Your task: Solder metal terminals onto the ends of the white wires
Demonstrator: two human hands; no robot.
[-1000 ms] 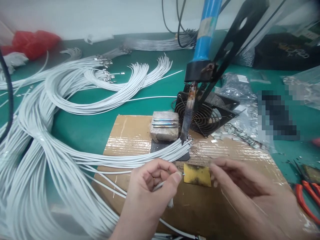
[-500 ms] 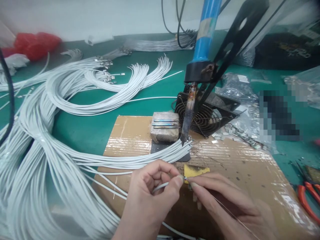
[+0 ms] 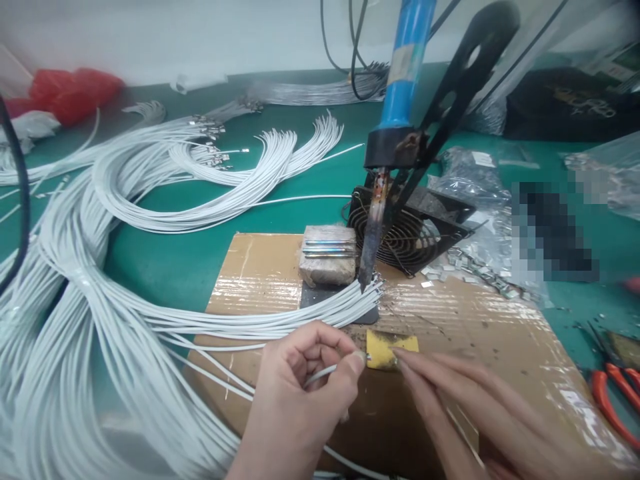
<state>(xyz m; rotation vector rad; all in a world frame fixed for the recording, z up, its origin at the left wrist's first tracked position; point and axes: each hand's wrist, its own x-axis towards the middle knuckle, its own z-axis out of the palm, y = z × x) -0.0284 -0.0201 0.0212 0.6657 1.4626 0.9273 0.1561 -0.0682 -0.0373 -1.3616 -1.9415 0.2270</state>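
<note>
My left hand (image 3: 305,387) pinches a white cable (image 3: 323,373) between thumb and forefinger close to its end. A short bit of the cable's tip (image 3: 368,357) sticks out to the right of the fingertips. A short gap to the right, my right hand (image 3: 460,400) has its thumb and forefinger nearly together, somewhat blurred. A thin, light-coloured wire (image 3: 463,427) runs under that hand's fingers. Behind the fingertips lies a stained yellow sponge (image 3: 393,343). Above stands a blue-handled soldering iron (image 3: 371,247), its tip down by the ends of a bundle of white cables (image 3: 280,320).
A cardboard sheet (image 3: 255,267) covers the work area. On it stand a block with metal rods (image 3: 327,257) and a black fan (image 3: 405,233). Small metal connectors (image 3: 485,273) spill from plastic bags at right, near red-handled pliers (image 3: 613,393). Cable bundles (image 3: 75,247) fill the left.
My right hand has moved a little right, away from the cable tip, opening a gap between the two hands. My left hand keeps its pinch on the cable. The view has shifted slightly.
</note>
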